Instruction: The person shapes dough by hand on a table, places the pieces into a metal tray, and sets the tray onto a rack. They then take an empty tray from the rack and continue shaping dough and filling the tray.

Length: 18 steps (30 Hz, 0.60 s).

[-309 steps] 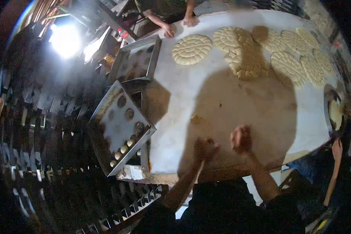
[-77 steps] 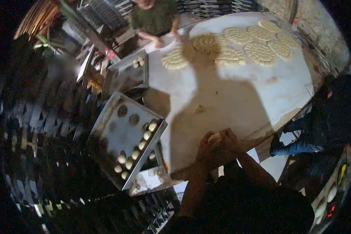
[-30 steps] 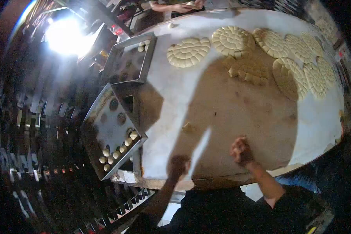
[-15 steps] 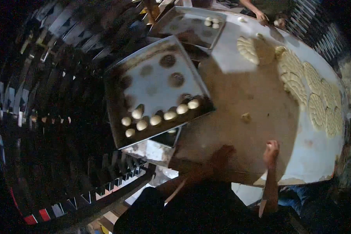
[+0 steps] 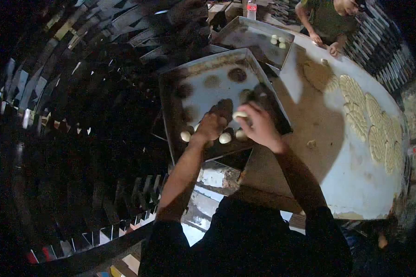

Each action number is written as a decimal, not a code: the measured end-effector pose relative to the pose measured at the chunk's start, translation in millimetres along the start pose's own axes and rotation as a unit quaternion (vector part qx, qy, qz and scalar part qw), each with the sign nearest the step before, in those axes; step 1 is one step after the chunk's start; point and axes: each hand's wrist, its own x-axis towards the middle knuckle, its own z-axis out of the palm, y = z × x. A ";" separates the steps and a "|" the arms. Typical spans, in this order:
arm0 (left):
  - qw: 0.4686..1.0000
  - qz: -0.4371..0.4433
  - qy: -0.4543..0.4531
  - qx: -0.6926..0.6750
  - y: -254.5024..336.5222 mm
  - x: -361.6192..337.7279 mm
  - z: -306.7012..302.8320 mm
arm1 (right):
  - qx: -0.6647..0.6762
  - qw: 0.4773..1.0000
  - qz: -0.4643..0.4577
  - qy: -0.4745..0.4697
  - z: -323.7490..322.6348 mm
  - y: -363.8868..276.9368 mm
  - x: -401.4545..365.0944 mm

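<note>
Left hand (image 5: 210, 127) and right hand (image 5: 259, 124) have both moved since half a second ago, from over or near the bare part of the surface (image 5: 356, 194) to the near tray (image 5: 208, 97). That surface, the largest thing here, has flat scored dough rounds (image 5: 379, 134) lying close together along its far right side, which seems a way to leave working room near the person. The near tray sits askew at the left edge, probably so both hands can get to it without a step. Beyond it stands the far tray (image 5: 245, 39), near the co-worker (image 5: 330, 23), who leans at the opposite side. The right hand has thumb and fingers closed around a small dough ball (image 5: 239, 115), held above the near tray; a light grip like that likely spares its shape. The left hand is low over the row, knuckles up (whether it grips anything, I cannot tell). Other dough balls (image 5: 224, 138) sit toward the tray's near side, apparently spaced to keep them from sticking. Smallest, a dough scrap (image 5: 311, 144) lies on the surface.
</note>
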 end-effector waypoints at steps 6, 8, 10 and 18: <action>0.980 -0.018 0.134 -0.149 34.6 -35.3 -39.5 | -0.099 0.985 -0.049 0.136 0.1 23.2 -61.7; 0.969 -0.088 0.189 -0.131 72.5 -36.2 -58.4 | -0.153 0.955 0.004 0.252 -32.1 48.0 -117.2; 0.946 -0.089 0.263 -0.171 131.9 -16.9 -72.5 | -0.221 0.928 0.089 0.286 -65.4 100.0 -188.9; 0.914 0.326 -0.007 -0.242 432.5 164.5 2.9 | -0.335 0.808 0.373 0.309 -221.3 177.5 -433.6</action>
